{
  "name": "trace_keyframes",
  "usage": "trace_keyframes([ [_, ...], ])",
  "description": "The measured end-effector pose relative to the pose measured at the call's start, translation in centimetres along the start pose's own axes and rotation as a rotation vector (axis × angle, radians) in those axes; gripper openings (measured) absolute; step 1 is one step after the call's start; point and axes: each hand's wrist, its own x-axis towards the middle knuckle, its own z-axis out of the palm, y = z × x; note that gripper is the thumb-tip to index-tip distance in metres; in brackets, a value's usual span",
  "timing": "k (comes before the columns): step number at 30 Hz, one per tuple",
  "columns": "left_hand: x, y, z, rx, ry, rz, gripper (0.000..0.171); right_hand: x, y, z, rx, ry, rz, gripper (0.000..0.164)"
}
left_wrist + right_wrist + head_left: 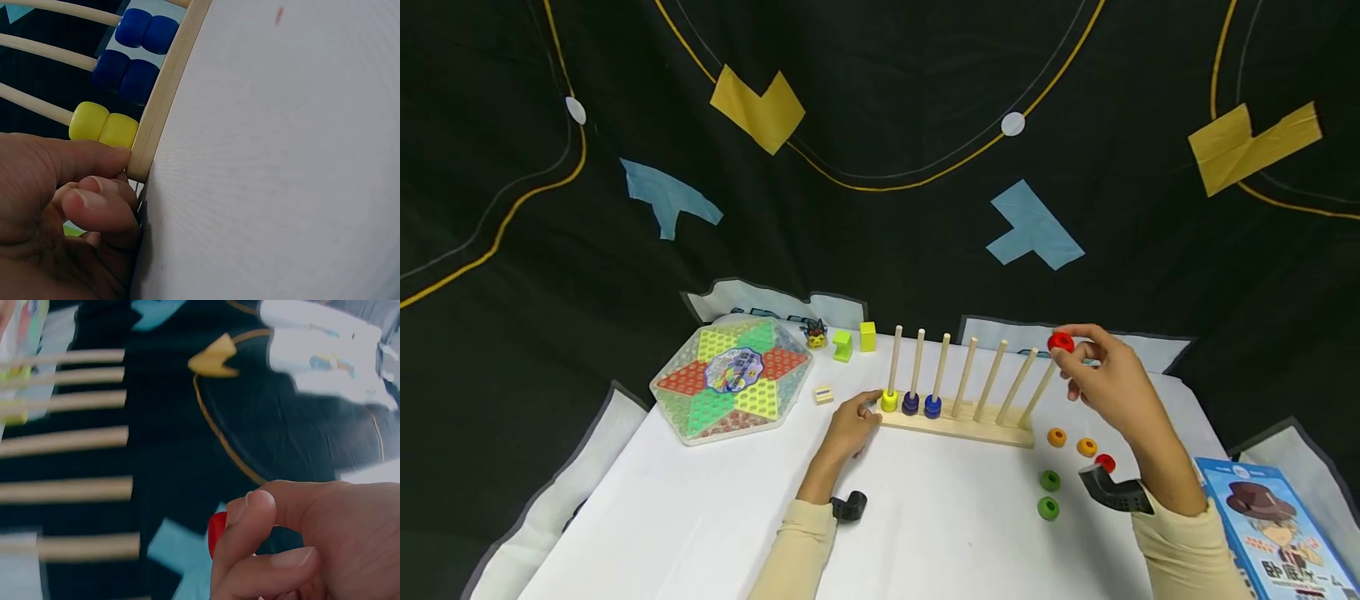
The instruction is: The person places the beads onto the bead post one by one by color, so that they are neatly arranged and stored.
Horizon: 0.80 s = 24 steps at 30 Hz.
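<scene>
A wooden peg rack (955, 427) stands on the white table with several upright pegs. Two yellow beads (87, 122) sit on its leftmost peg, two dark purple-blue beads (911, 404) on the second, two blue beads (932, 407) on the third. My left hand (852, 425) grips the left end of the rack's base, beside the yellow beads. Between thumb and fingers, my right hand (1108, 379) pinches a red bead (1061, 342) near the top of the rightmost peg (1039, 393). In the right wrist view the fingers hide most of that bead.
Two orange beads (1056, 437), another red bead (1105, 462) and two green beads (1049, 481) lie right of the rack. A Chinese checkers board (672, 406), small green blocks (842, 346) and a figurine (815, 333) are at left. A blue box (1240, 492) lies at right.
</scene>
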Motion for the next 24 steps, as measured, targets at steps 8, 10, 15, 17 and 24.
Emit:
trace_keyframes([
  [8, 0.2, 0.2, 0.0, 0.004, 0.010, 0.019, 0.044, 3.2, -3.1, 3.3, 0.038, -0.177, -0.070, 0.040],
  [10, 0.2, 0.2, 0.0, 0.011, 0.011, 0.023, 0.044, 3.9, -3.1, 4.1, 0.043, -0.193, -0.069, 0.040],
  [15, 0.2, 0.1, 0.1, 0.010, 0.012, 0.014, 0.044, 4.8, -2.9, 5.6, 0.035, -0.199, -0.058, 0.037],
  [17, 0.1, 0.1, 0.1, 0.009, 0.007, 0.011, 0.044, 5.0, -2.9, 5.9, 0.026, -0.205, -0.058, 0.037],
  [24, 0.0, -0.1, 0.1, 0.004, 0.012, 0.009, 0.044, 5.2, -2.9, 6.5, 0.003, -0.205, -0.068, 0.037],
])
